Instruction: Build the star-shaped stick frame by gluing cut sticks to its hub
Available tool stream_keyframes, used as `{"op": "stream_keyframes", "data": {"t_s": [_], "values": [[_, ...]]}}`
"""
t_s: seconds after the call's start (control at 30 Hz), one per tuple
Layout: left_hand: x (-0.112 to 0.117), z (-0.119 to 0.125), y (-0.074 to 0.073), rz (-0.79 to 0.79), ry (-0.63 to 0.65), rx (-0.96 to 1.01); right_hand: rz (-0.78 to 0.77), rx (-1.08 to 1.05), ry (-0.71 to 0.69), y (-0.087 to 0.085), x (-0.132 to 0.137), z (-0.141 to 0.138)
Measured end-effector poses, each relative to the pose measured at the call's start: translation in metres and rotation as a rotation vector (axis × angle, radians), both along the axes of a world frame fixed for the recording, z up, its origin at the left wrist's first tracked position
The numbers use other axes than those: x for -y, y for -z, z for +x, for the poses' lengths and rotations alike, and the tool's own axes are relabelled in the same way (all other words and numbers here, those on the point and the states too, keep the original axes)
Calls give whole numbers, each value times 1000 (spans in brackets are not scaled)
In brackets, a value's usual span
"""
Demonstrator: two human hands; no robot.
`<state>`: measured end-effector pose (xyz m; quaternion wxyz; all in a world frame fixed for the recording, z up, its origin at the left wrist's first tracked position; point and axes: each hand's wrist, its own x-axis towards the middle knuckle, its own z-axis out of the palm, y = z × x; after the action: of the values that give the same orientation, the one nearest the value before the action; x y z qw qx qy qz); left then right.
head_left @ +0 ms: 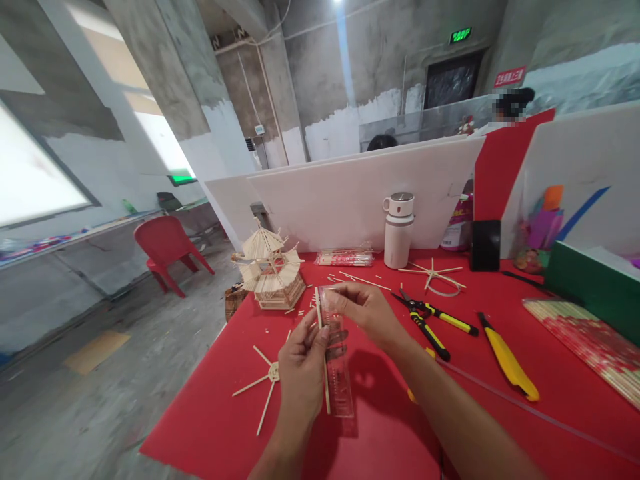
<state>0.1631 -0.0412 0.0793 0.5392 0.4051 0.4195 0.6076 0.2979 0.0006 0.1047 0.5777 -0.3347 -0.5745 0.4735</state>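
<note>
My left hand [306, 353] pinches a thin wooden stick [327, 387] against the long edge of a clear plastic ruler [341, 383]. At the ruler's far end, my right hand [363, 310] grips it between thumb and fingers. Both are held above the red tabletop, with the stick running along the ruler's left side. Partly hidden behind my left hand lies a star-shaped piece of sticks [273, 372]. Beyond it stands a small pavilion model [273, 270] built of the same pale sticks. Short cut bits of stick are scattered near its base.
Right of my hands lie yellow-black pliers [425, 320] and a yellow utility knife [507, 360]. A white flask [399, 233], stick packs [345, 257] and another stick star [433, 275] are farther back. A green box [595, 287] stands at right; white panels [340, 193] border the red table [200, 413].
</note>
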Motion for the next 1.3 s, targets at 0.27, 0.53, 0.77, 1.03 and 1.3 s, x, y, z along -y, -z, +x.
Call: {"op": "stream_keyframes", "data": {"t_s": [0.27, 0.53, 0.77, 1.03, 1.3], "values": [[5, 8, 0, -96, 106, -3, -29, 58, 45, 0, -8, 21], [3, 9, 6, -123, 234, 24, -68, 163, 128, -1, -11, 21], [-7, 15, -3, -111, 128, 153, -88, 31, 101, -3, -6, 6], [-11, 17, 7, -70, 38, 89, -129, 7, 192, 2, -6, -4], [-14, 17, 11, -60, -26, 106, -178, -43, -21, 6, -8, -4]]}}
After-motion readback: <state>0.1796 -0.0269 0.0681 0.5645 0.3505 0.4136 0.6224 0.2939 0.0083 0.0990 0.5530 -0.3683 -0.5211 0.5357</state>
